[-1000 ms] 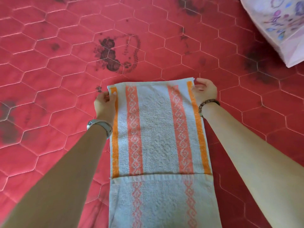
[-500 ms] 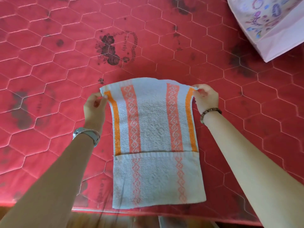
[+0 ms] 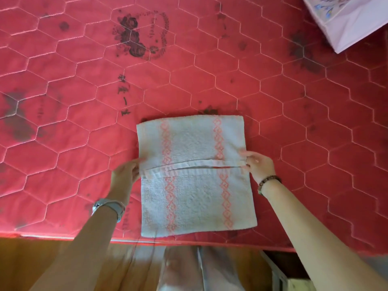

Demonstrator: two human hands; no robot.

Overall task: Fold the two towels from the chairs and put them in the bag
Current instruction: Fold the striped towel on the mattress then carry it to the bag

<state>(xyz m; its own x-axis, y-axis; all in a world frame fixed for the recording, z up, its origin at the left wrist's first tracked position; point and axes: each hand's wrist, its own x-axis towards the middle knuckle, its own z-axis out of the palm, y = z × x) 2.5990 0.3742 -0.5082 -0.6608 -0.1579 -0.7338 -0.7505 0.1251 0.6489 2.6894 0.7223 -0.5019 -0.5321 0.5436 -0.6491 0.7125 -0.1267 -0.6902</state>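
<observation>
A pale grey towel [image 3: 195, 143] with faded orange pattern stripes lies folded on the red quilted mattress [image 3: 63, 122], near its front edge. Its far end is folded toward me, and the hem lies across the middle of the towel. My left hand [image 3: 126, 175] pinches the left end of that hem. The right end is pinched by my right hand [image 3: 257, 164]. A corner of the pale pink printed bag [image 3: 344, 19] shows at the top right, well away from the towel.
The mattress has dark printed marks and a flower print [image 3: 134, 38] at the back. Its front edge [image 3: 63, 237] runs along the bottom, with a wooden floor [image 3: 42, 259] below. Pale cloth [image 3: 182, 267] shows under the edge in front of me.
Both hands have drawn the towel's far end toward me and laid it over the near part. The bright orange stripes are now hidden inside the fold.
</observation>
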